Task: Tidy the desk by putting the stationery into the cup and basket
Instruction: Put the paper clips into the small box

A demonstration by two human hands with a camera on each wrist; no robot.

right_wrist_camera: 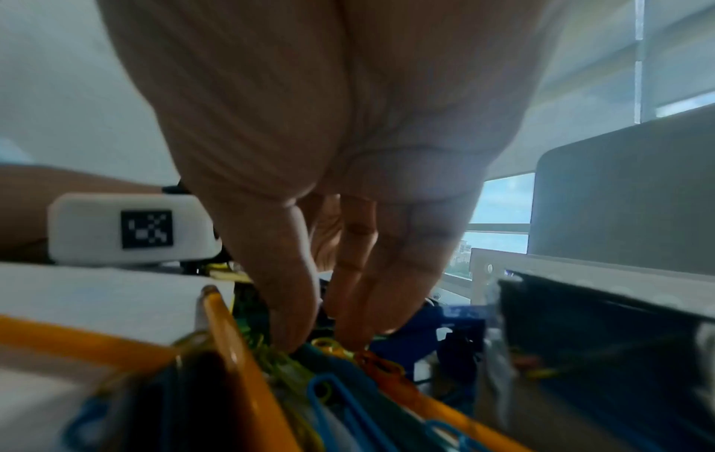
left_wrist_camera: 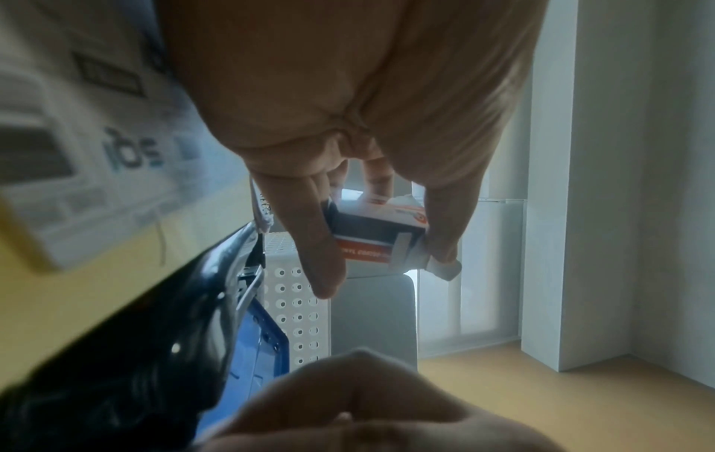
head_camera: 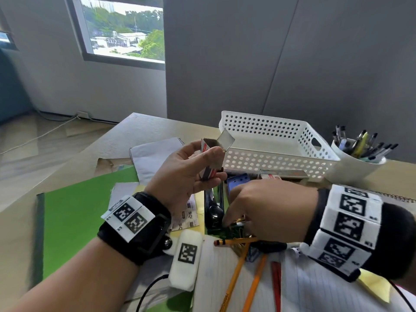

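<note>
From the head camera I see the white perforated basket (head_camera: pixel 276 140) at the desk's far side, the pen-filled cup (head_camera: pixel 355 163) just right of it. In front of the basket lie a green folder (head_camera: pixel 74 212), a black stapler (head_camera: pixel 213 208) and yellow pencils (head_camera: pixel 236 266).

My left hand (head_camera: pixel 186 174) grips a small red-and-white box (head_camera: pixel 210 154), its flap open, just before the basket's near wall.

The left wrist camera shows fingers (left_wrist_camera: pixel 321 244) curled round that box (left_wrist_camera: pixel 379 238).

On the right wrist camera, my right hand's fingertips (right_wrist_camera: pixel 290 330) pinch down among coloured paper clips (right_wrist_camera: pixel 336 394); whether they have hold of one I cannot tell.
</note>
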